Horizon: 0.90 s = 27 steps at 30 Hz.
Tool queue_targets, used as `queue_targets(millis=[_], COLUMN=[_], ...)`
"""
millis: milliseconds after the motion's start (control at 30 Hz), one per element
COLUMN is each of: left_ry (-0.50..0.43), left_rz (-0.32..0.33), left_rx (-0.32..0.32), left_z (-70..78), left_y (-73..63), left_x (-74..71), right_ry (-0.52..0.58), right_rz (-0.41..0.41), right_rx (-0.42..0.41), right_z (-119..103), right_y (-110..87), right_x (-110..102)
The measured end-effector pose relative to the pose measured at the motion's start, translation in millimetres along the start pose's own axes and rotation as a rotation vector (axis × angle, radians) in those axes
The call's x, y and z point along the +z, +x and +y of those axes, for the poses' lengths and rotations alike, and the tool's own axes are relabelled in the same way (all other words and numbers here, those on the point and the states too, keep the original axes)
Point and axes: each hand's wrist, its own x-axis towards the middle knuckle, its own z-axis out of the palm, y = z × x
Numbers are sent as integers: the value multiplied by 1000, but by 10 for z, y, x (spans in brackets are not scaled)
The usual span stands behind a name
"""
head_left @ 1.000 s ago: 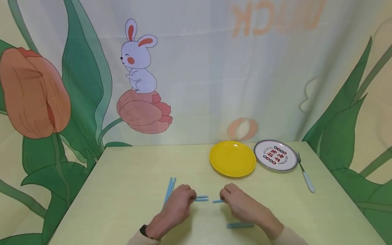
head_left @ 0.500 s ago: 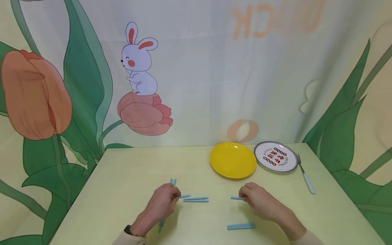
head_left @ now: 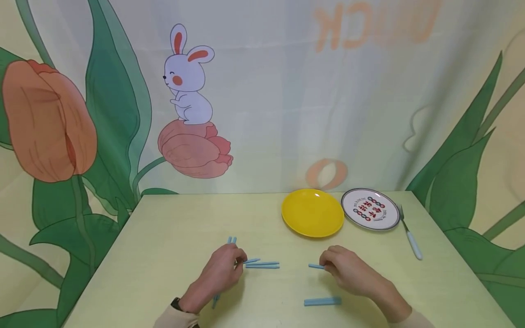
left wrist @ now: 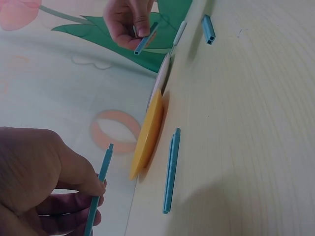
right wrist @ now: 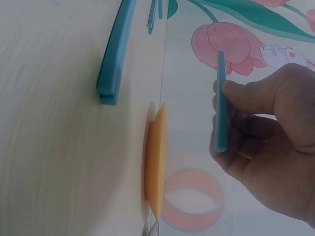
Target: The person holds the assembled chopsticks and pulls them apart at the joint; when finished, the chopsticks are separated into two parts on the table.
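My left hand (head_left: pixel 221 269) pinches one stick (left wrist: pixel 105 164), my right hand (head_left: pixel 347 269) another stick (right wrist: pixel 221 118); likely light, stiff, slick, best held mid-length

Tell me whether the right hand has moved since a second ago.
Yes, rightward: in the head view, the right hand now sits farther to the right relative to the yellow plate.
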Motion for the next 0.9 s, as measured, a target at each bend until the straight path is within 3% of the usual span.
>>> queue_targets(millis=[267, 567, 900], left_ry=[-52, -41, -42], left_rz=[-16, -8, -4], left_rx=[14, 31, 87], left_z=[7, 19, 43], left_y=[3, 50, 96], left_x=[27, 70, 121], right_ry=[6, 4, 29], right_rz=[-5, 8, -63], right_rx=[3, -24, 20], right_z=[-2, 3, -21], right_y=[-9, -26, -42], right_x=[5, 11, 22])
